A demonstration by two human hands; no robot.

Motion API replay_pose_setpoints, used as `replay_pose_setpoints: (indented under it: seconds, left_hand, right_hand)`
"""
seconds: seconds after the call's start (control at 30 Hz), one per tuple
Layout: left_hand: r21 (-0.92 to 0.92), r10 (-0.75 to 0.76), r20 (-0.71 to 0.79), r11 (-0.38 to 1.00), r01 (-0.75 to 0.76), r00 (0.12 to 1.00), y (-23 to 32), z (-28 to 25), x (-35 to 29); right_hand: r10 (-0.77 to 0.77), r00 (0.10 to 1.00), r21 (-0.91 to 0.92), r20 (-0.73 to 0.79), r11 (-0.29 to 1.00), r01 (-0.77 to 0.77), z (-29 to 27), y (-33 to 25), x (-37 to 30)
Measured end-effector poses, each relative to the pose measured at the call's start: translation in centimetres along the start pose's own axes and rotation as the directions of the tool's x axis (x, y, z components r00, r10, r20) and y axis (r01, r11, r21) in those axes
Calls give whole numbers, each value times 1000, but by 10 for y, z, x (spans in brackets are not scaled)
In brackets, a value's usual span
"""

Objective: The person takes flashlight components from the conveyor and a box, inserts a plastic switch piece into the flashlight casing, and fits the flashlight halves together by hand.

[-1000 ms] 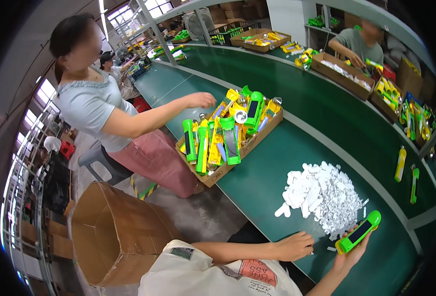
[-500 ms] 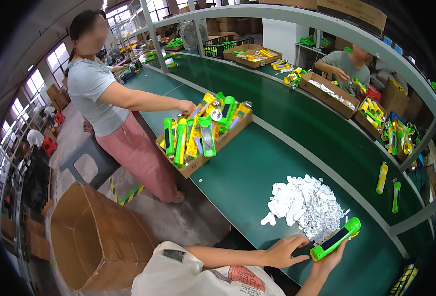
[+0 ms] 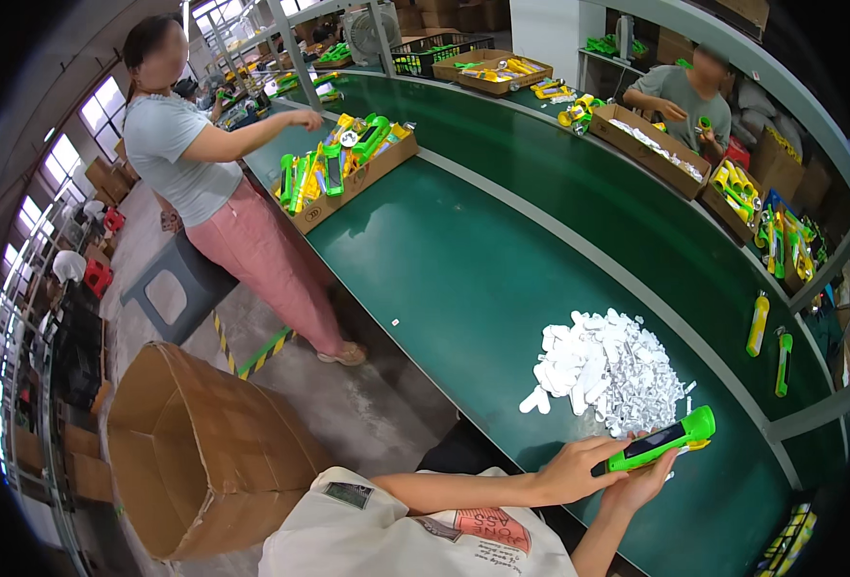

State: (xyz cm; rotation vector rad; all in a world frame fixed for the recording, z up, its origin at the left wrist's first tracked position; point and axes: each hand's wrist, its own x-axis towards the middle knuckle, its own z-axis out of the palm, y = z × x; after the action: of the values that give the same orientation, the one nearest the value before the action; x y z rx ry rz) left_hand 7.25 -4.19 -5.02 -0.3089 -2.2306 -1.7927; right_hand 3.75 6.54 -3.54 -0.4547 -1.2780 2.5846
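A green flashlight (image 3: 663, 440) with a long dark panel and a bit of yellow on its underside is tilted above the bench's near edge. My right hand (image 3: 636, 489) wraps it from beneath, fingers closed. At its lower left end, my left hand (image 3: 579, 471) grips it too, the fingertips partly hidden behind the body. Just beyond the hands lies a heap of small white plastic parts (image 3: 617, 370), larger flat pieces on its left and tiny ones on its right.
A cardboard tray of green and yellow flashlights (image 3: 367, 180) sits farther left, beside a standing person (image 3: 179, 144). Two loose flashlights lie on the green conveyor belt (image 3: 540, 216) at right. An open carton (image 3: 242, 462) stands at lower left. Another person (image 3: 694, 106) works across the belt.
My left hand has moved right onto the flashlight's end. The standing person's hand has lifted off the tray, which now sits farther away. My view has shifted somewhat.
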Motion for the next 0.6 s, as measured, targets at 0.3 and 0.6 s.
replay_pose_setpoints:
  seconds: [0.3,0.6]
  left_hand:
    - [45,2,-55,999,0,998,6,0,0]
    - [513,50,-519,817,264,853,-17,-96,-79]
  right_hand:
    - [56,998,48,28,997,-57,-3,10,3]
    - [148,988,156,41,976,-153,16,17,0]
